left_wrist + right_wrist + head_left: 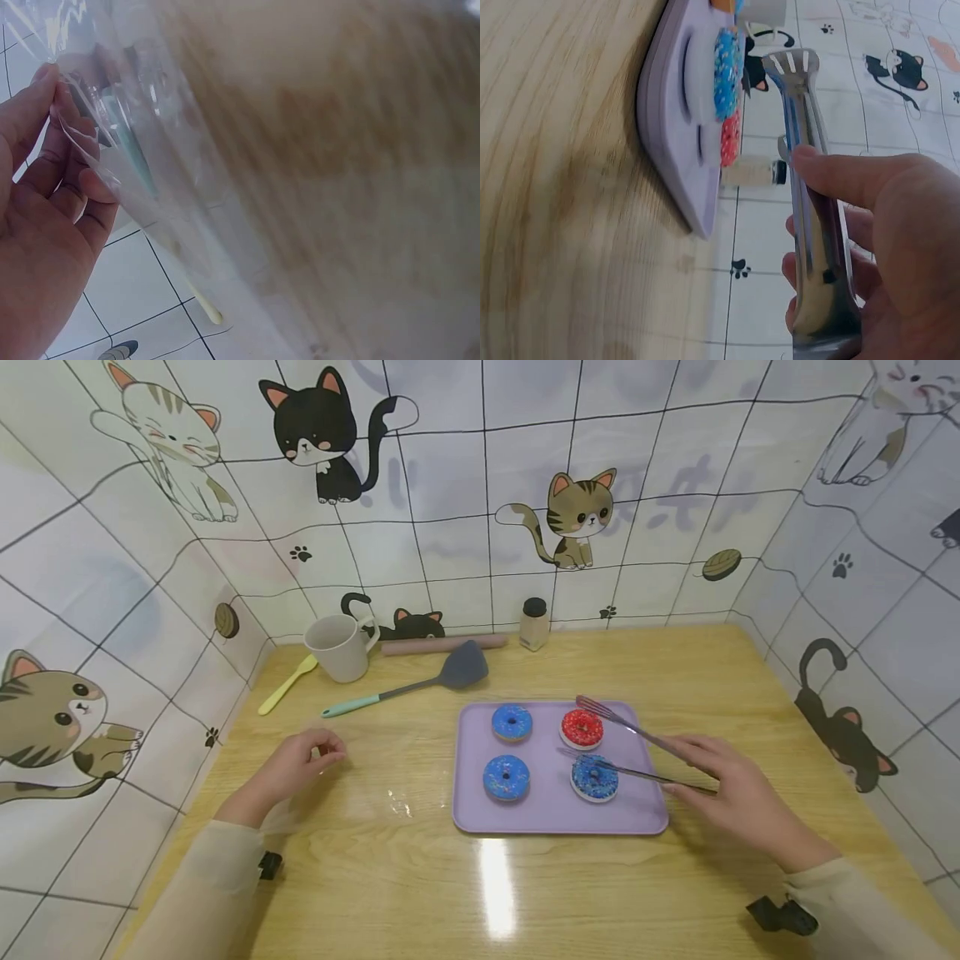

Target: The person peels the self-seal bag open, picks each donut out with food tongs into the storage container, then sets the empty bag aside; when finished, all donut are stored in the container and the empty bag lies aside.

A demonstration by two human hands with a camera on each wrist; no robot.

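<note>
My right hand grips a pair of metal tongs with thumb and fingers. The tongs' two arms stand spread above the right side of a lilac tray. Below them are a red-sprinkled donut and a dark blue donut. Two more blue donuts, one at the back and one in front, sit on the tray's left side. Left of the tray, my left hand pinches the edge of a clear plastic bag, hard to make out in the head view.
At the back left stand a grey mug and a yellow spoon. A spatula lies in front of a rolling pin. A shaker jar stands near the cat-patterned back wall.
</note>
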